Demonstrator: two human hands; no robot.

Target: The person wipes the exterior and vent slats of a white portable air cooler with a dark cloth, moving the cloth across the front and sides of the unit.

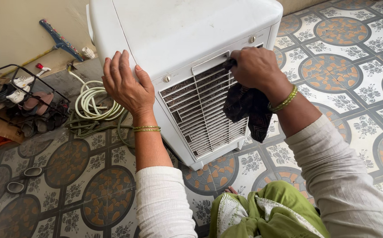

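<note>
Against the front of the white air cooler [174, 39] we record one slatted grille [204, 114], two round metal screws above it, and two hands at work.

Right hand [255, 68]: one, fingers closed tight round a bunch of one dark patterned cloth [248, 108], which it presses to the grille's upper right corner; the rest of the cloth hangs down over the slats. Green bangles on this wrist, count unclear, as they overlap.

Left hand [125, 83]: one, fingers spread and flat on the cooler's top left edge, gripping nothing. Two or so thin bangles on this wrist.

To the left of the cooler: one coiled pale hose [92, 101], lying on the floor just beside the cooler's base, with a darker green length looped under it. Further left of the cooler: one black wire shoe rack [20, 103] holding several pairs of sandals. Behind that, against the wall: one blue-headed wiper [61, 40].

Below and to the right of the cooler: patterned floor tiles [341, 70] with round orange motifs.
</note>
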